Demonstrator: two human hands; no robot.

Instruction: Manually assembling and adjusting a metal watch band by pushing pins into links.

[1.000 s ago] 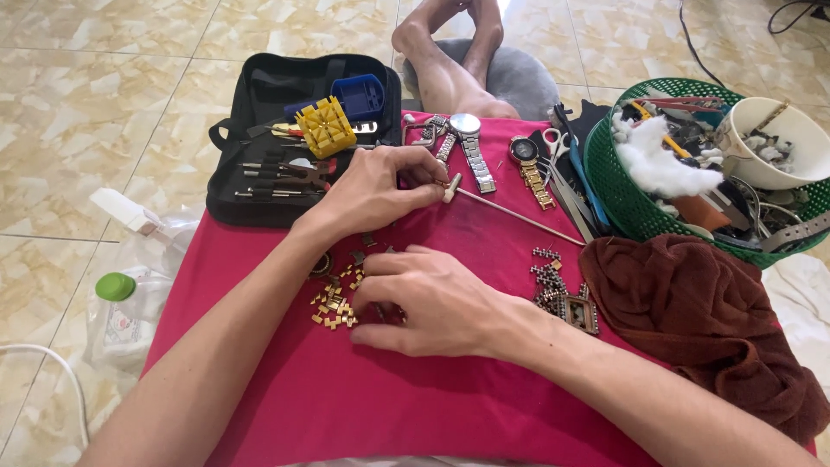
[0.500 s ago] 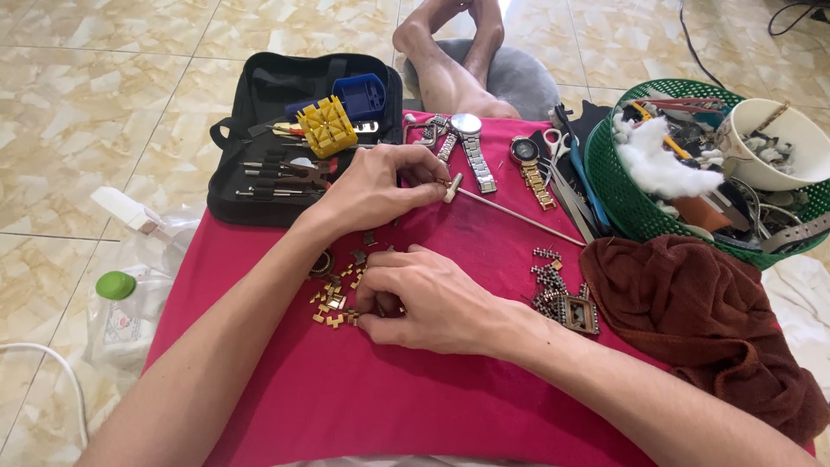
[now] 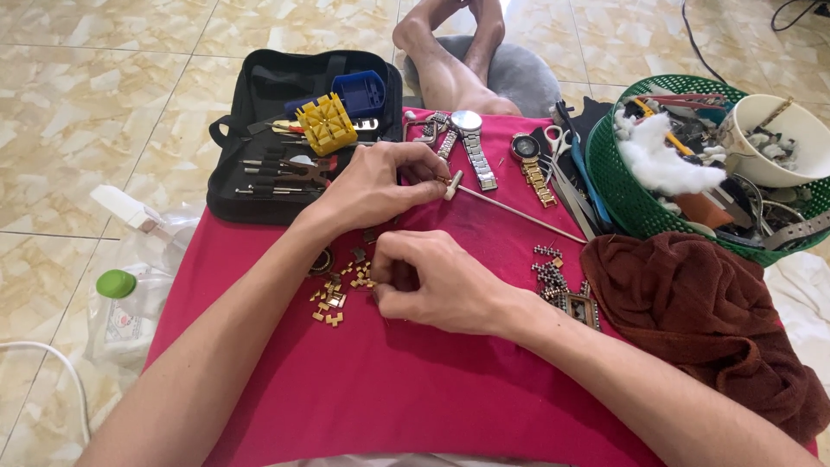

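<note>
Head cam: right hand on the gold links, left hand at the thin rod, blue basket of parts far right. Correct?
Not quite: the basket is green, not blue, as the head view shows. The right hand is on the gold links and the left hand is at the thin rod.

I see a glossy beige tile floor [image 3: 104,95] with daylight glare, and a grey stool [image 3: 527,73] ahead.

Small gold watch-band links [image 3: 333,298] lie scattered loose on the red cloth [image 3: 389,389], touching the right fingertips [image 3: 380,281].
</note>
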